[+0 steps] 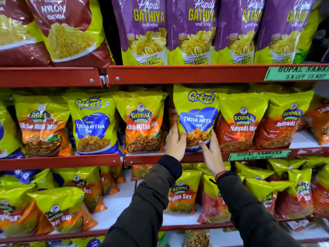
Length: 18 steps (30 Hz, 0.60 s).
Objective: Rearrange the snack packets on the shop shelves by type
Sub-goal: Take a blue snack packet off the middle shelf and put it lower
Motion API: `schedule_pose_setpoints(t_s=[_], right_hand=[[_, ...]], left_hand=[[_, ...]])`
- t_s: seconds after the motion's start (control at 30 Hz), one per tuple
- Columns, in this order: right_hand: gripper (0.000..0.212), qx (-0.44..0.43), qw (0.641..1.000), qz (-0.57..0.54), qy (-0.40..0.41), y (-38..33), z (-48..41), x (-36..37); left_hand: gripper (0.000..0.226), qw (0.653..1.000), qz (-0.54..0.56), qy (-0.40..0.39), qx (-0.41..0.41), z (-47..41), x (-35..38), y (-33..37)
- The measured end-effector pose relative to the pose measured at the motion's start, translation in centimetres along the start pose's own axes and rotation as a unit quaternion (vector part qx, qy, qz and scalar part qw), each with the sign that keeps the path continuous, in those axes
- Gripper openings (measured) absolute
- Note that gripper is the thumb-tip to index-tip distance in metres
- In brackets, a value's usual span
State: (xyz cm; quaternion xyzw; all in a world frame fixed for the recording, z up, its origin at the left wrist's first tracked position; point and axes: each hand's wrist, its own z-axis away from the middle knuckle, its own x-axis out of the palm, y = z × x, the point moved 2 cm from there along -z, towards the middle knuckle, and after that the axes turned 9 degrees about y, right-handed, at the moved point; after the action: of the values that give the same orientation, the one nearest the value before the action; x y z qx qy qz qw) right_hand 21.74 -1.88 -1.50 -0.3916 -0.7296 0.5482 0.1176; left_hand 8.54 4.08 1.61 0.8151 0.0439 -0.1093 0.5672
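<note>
On middle shelf, hands gripping Gokul packet

A shop, plainly a grocery or snack aisle: red metal shelves stacked in tiers, crammed edge to edge with factory-sealed snack packets facing outward. Purple Papdi Gathiya bags lined up in a row on the top tier, Nylon Chevda bags beside them, Gopal Namkeen packets and Gokul Tikha Mitha Mix packets repeated many times over on the middle one, Nylon Sev packs below. Green offer labels clipped to the shelf edges, printed with "Gopal Namkeen 5 % off on MRP"
</note>
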Motion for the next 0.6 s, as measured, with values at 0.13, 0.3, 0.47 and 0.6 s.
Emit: schedule_pose_setpoints(t_s=[0.13,0.3,0.47,0.6], right_hand=[[0.070,-0.030,0.999,-0.007,0.010,-0.1,1.6,-1.1],[0.070,-0.061,0.997,-0.040,0.027,-0.1,4.8,-1.5],[0.063,-0.064,0.994,-0.074,0.037,0.8,8.5,-1.0],[0.059,-0.062,0.996,-0.066,0.006,2.7,11.8,0.3]], left_hand=[[0.065,0.999,0.030,0.014,0.018,1.8,-0.8,0.0],[0.063,0.998,0.059,0.032,0.002,4.2,-3.1,-0.6],[0.045,0.990,0.122,0.061,-0.024,8.2,-5.7,-2.1],[0.034,0.983,0.145,0.093,-0.065,10.8,-8.8,-4.7]])
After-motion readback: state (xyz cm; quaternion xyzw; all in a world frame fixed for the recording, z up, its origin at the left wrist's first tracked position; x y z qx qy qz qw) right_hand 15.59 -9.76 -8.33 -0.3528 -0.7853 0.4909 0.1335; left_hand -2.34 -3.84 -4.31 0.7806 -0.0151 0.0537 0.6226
